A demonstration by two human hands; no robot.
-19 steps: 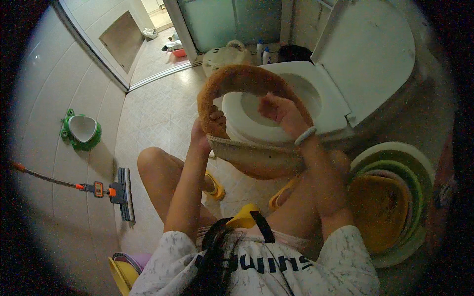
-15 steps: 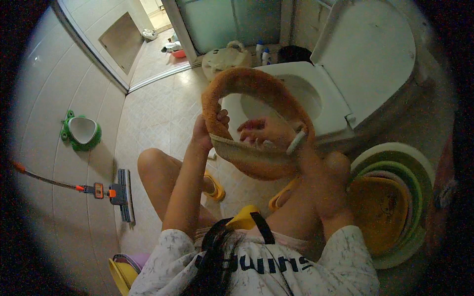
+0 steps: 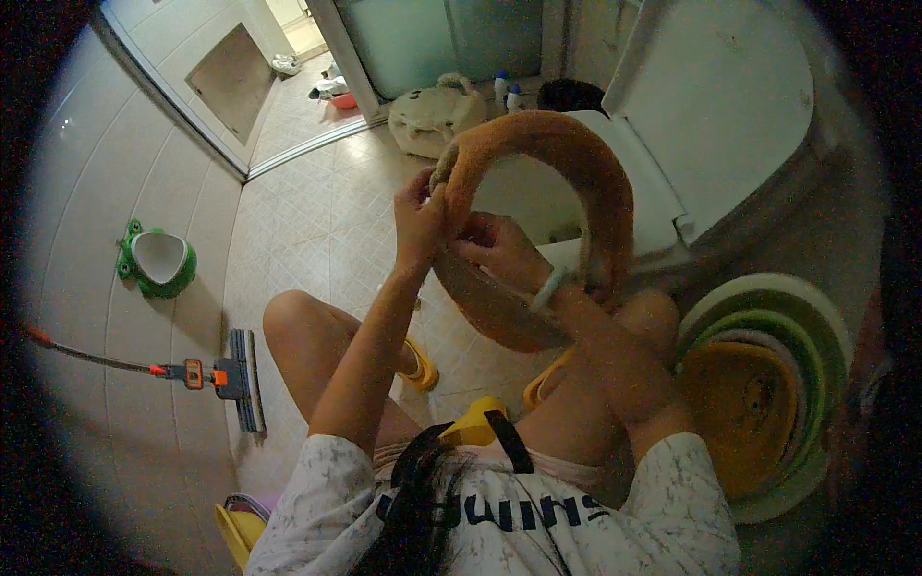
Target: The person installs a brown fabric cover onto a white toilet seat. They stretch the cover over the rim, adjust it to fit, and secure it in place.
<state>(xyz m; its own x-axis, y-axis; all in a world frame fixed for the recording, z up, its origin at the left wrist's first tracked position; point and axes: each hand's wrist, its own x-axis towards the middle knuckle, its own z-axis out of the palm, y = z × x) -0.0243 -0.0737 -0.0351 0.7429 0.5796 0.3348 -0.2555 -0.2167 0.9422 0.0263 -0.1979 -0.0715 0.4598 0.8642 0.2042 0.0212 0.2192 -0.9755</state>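
An orange-brown plush toilet seat cover is held up as a ring in front of the toilet, whose white lid stands raised. My left hand is closed round the cover's left side, where its pale underside shows near the fingertips. Close to it, my right hand reaches across the ring, fingers bent and pinching the cover's inner edge on that same side. The wrist of this hand carries a pale band. Below, the cover's lower part hangs over my knees, partly behind my right forearm.
Stacked basins stand at my right. A flat mop leans by the left wall, under a green frog-shaped urinal. At the back are a cream animal-shaped item, bottles and a glass door.
The cover has turned and shifted up and to the right. My left hand has risen slightly; my right hand has moved left, from inside the ring to the cover's edge beside my left hand.
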